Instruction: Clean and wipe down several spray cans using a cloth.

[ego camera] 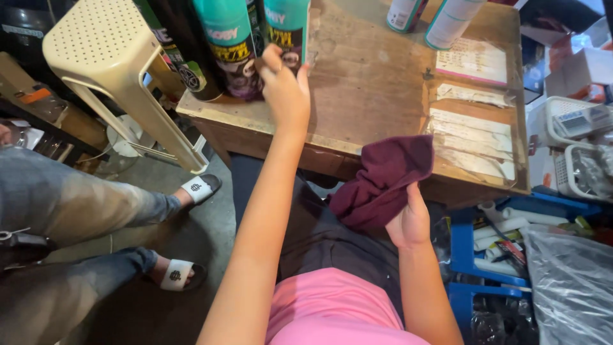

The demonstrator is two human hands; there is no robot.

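A teal spray can [286, 29] stands near the front left corner of the wooden surface [370, 83], the left hand [284, 89] closed around its lower body. The right hand [408, 223] grips a bunched maroon cloth [383, 182] just off the front edge. Judging by this, the can is being taken up for wiping, which calls for a steady lift clear of the neighbouring cans [211, 51].

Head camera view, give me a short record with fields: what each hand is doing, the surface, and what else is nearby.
left hand: gripping a teal spray can standing on the table
right hand: holding a dark maroon cloth at the table edge
surface: worn wooden table
other cans: more spray cans grouped at the far left corner
nearby: cream plastic stool, blue rack, another person's legs in sandals at left
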